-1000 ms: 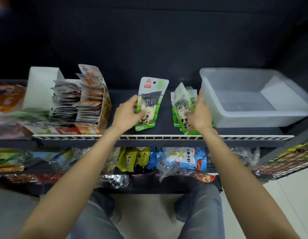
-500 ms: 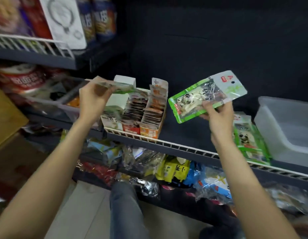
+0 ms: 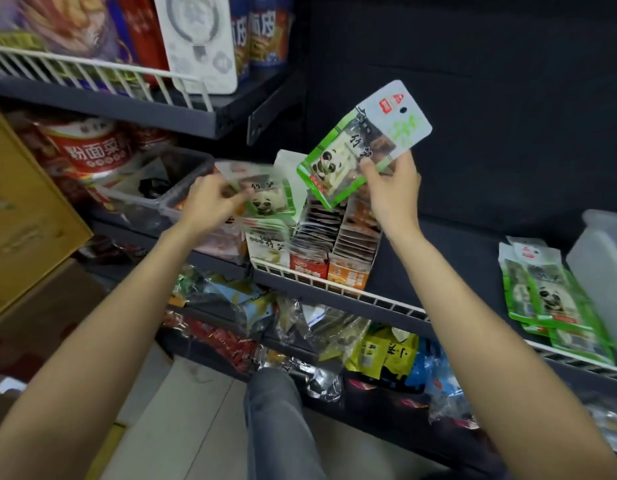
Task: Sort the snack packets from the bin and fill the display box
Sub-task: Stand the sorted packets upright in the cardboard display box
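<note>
1. gripping one green panda packet [image 3: 265, 199] by its top end, the left hand [image 3: 210, 202] holds it low over the left compartment of the display box [image 3: 321, 258], at about 9 o'clock of the box; held this way the bottom edge can likely slide in among the packets already standing there.
2. the right hand [image 3: 393, 195] pinches a second panda packet [image 3: 362, 147] by its lower edge, tilted up toward 1 o'clock and apart from the box, probably waiting its turn.
3. the box sits against the white shelf rail [image 3: 386, 299], its three rows facing outward for display.
4. a pile of spare panda packets [image 3: 549, 299] lies flat at 3 o'clock, just beside the clear bin [image 3: 601, 268], within the right hand's reach.
</note>
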`<state>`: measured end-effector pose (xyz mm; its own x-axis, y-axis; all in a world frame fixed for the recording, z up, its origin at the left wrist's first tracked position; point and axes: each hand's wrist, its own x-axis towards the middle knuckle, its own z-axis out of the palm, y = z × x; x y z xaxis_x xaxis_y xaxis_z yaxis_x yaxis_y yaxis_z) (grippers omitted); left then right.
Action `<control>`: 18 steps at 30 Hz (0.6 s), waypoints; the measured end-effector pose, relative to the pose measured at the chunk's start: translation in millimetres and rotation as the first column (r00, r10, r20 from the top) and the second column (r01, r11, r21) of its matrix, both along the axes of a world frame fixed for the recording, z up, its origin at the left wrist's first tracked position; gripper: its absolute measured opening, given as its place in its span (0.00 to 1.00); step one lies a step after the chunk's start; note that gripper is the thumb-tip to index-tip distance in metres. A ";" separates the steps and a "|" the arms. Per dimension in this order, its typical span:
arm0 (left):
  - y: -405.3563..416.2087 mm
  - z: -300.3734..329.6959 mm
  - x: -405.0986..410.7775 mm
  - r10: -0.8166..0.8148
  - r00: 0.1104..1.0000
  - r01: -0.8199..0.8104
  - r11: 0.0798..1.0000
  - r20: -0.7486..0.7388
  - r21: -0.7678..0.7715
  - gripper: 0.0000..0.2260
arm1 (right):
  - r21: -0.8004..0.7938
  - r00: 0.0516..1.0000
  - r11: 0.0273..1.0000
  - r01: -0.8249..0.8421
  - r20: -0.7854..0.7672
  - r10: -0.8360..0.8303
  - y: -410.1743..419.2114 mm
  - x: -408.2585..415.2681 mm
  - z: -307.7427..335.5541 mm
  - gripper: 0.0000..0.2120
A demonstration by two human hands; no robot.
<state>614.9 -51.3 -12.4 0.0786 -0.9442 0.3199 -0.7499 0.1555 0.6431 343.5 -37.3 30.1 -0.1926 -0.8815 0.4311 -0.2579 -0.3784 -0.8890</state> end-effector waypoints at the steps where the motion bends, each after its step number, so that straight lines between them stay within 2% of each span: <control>1: -0.5 -2.8 6.2 -0.057 0.998 0.057 0.998 -0.009 0.005 0.13 | -0.015 1.000 1.000 -0.003 -0.019 0.003 -3.8 6.3 1.8 0.08; 2: 2.3 -3.4 8.5 -0.145 0.989 0.145 0.988 -0.019 0.052 0.06 | -0.025 0.999 1.000 -0.003 -0.047 0.002 -8.6 12.2 1.8 0.08; 3: 3.1 -5.0 9.7 -0.264 0.965 0.263 0.959 -0.012 0.107 0.04 | -0.035 0.997 0.999 -0.009 -0.072 0.007 -12.6 18.9 1.8 0.07; 5: 4.8 -5.0 8.0 -0.398 0.917 0.375 0.887 0.035 0.269 0.14 | -0.022 0.993 0.999 -0.037 -0.113 0.034 -20.8 32.0 -1.6 0.07; 7: 9.2 -5.7 4.3 -0.393 0.920 0.373 0.867 -0.008 0.330 0.15 | 0.000 0.985 0.997 -0.081 -0.152 0.080 -28.8 43.3 -10.5 0.07; 9: 15.4 -6.1 3.5 -0.374 0.926 0.374 0.895 -0.047 0.242 0.16 | -0.011 0.972 0.996 -0.089 -0.220 0.084 -34.5 51.9 -20.0 0.10; 10: 18.9 -5.0 4.1 -0.361 0.932 0.358 0.915 -0.019 0.186 0.16 | -0.026 0.960 0.996 -0.088 -0.270 0.078 -37.7 55.3 -25.0 0.10; 12: 24.8 -1.7 2.8 -0.360 0.928 0.348 0.930 0.102 0.113 0.14 | -0.043 0.913 0.993 -0.110 -0.399 0.084 -41.5 62.2 -31.5 0.11; 14: 27.5 0.1 -0.1 -0.386 0.886 0.367 0.923 0.257 0.118 0.15 | -0.031 0.825 0.987 -0.160 -0.554 0.116 -44.5 69.0 -36.5 0.15; 16: 28.5 -0.5 -3.0 -0.394 0.855 0.375 0.919 0.338 0.122 0.22 | -0.039 0.737 0.978 -0.206 -0.664 0.129 -44.4 73.2 -39.9 0.18; 18: 30.7 -1.2 -4.5 -0.379 0.851 0.362 0.925 0.364 0.117 0.29 | -0.078 0.704 0.967 -0.243 -0.700 0.120 -44.6 73.0 -41.7 0.16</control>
<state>610.4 -20.6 -13.6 -0.3965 -0.8927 0.2141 -0.8266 0.4487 0.3397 416.5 -81.9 -11.6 0.3665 -0.7785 0.5095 -0.6830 -0.5970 -0.4208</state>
